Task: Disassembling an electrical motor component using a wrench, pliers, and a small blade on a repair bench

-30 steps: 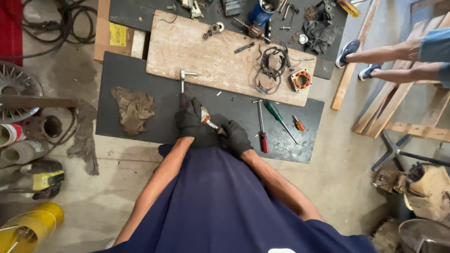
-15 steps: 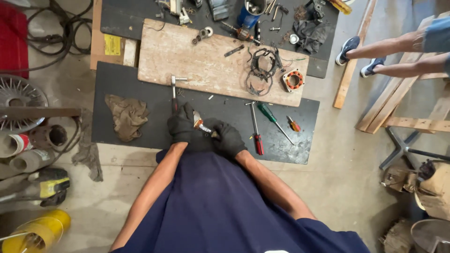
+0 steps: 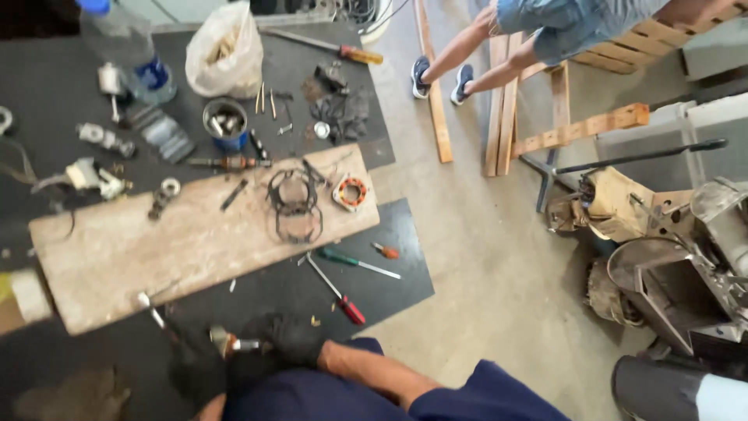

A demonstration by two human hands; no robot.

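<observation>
**Gloved hands on a small metal part at the near edge of the mat**

Both hands wear dark gloves and sit low in the view, over the black mat [image 3: 257,296] on the floor. The left hand [image 3: 199,366] is curled, its fingers closed around the near end of a small metal part [image 3: 224,341]. The right hand [image 3: 294,339] meets it from the right, fingers pressed together on the part's thin shaft. The part lies between the two gloves, just above the person's blue shirt [image 3: 327,398].

Just far of the hands lies a long wooden plank [image 3: 156,249]. A small hammer [image 3: 152,308] rests at its near edge, left of the hands. On the plank's right end sit a wire ring frame [image 3: 294,206] and a round orange coil [image 3: 352,192]. Right of the hands, on the mat, lie a red-handled screwdriver [image 3: 336,290], a green-handled one [image 3: 354,263] and a short orange one [image 3: 385,250].

Farther off, a second mat carries a blue tin [image 3: 226,123], a white bag [image 3: 226,54] and loose tools. At the far right another person's legs [image 3: 467,58] stand beside wooden trestles [image 3: 538,109].
</observation>
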